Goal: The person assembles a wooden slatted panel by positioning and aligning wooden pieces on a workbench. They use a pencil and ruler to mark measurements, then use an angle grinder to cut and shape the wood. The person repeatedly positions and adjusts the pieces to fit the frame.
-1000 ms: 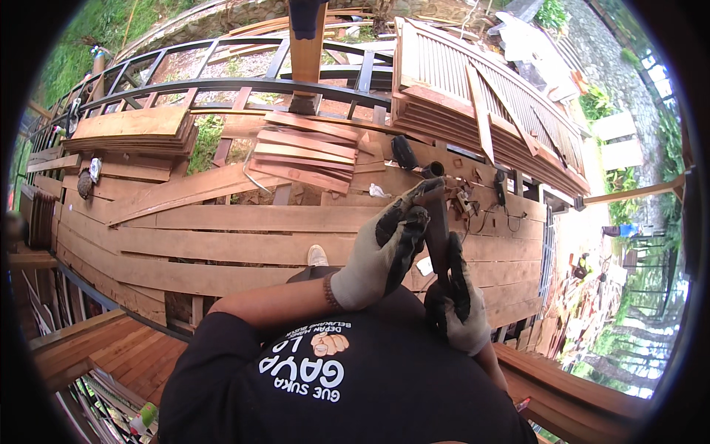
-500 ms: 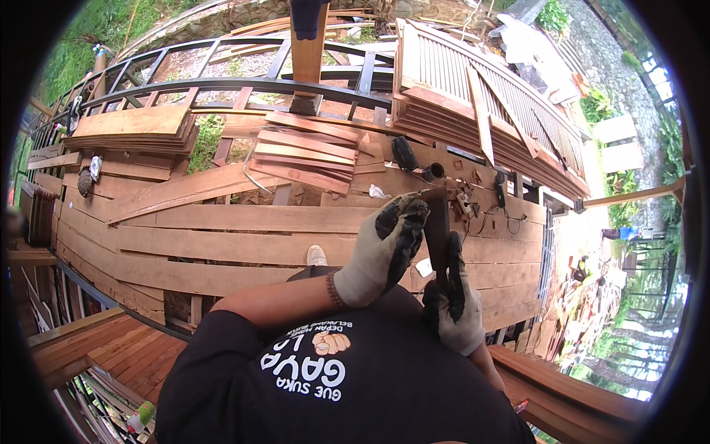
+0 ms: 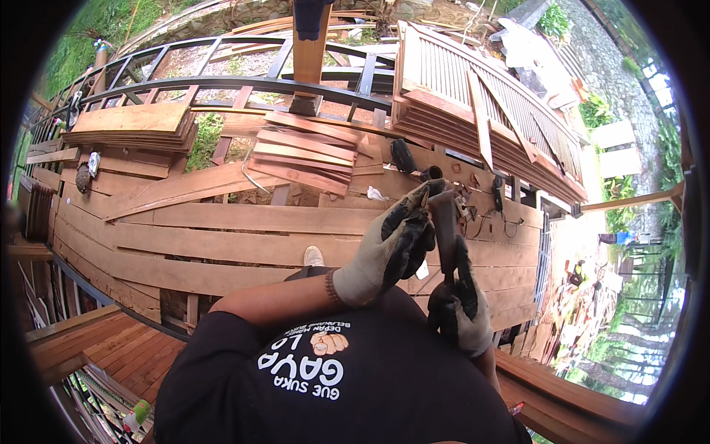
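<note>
Gloved in light fabric with black palm and fingers, my right hand [image 3: 464, 314] grips the lower part of a narrow dark brown piece of wood [image 3: 445, 229], held upright before my chest. My left hand [image 3: 381, 251], in a matching glove, is raised beside the wood's upper end. Its fingers are pinched together; what they hold, if anything, is too small to make out. Below the hands lies a deck of brown planks [image 3: 244, 246].
Short boards [image 3: 305, 152] lie stacked ahead, and slatted wooden panels [image 3: 473, 96] are piled far right. A black power tool [image 3: 403, 155] rests on the planks near wood offcuts [image 3: 479, 177]. Wider boards [image 3: 129, 122] form a stack at left. A wooden post [image 3: 307, 63] stands ahead.
The piece of wood and my right hand have shifted slightly right and down. My left hand's fingertips have moved a little away from the wood's upper end.
</note>
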`<move>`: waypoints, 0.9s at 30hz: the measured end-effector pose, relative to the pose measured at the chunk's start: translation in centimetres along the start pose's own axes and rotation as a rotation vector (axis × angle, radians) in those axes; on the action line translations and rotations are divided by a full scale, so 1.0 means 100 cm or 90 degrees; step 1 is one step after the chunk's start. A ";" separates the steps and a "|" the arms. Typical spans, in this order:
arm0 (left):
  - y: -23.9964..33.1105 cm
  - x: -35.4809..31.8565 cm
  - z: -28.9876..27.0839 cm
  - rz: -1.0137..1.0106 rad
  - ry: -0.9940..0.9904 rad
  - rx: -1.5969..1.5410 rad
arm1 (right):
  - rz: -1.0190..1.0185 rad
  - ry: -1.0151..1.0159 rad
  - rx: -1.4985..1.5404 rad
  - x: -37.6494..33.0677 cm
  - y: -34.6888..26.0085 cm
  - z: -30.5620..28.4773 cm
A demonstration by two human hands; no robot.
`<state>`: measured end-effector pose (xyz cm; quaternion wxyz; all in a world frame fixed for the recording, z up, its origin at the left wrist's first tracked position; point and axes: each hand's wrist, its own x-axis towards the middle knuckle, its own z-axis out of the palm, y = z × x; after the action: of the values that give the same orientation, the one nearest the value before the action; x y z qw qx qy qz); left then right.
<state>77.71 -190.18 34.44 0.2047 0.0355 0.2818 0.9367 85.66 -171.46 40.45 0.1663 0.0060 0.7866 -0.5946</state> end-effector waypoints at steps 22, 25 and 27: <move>0.012 -0.010 -0.001 0.106 -0.102 0.208 | -0.120 -0.006 -0.191 -0.017 0.031 -0.015; 0.011 -0.011 0.002 0.057 -0.080 0.162 | -0.184 0.030 -0.299 -0.019 0.029 -0.009; 0.012 -0.011 0.005 0.059 -0.077 0.170 | -0.093 -0.012 -0.160 -0.014 0.031 -0.008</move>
<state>78.37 -191.22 35.57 0.1715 0.1317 0.3890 0.8955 87.43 -169.56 38.17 0.1294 -0.0779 0.8518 -0.5017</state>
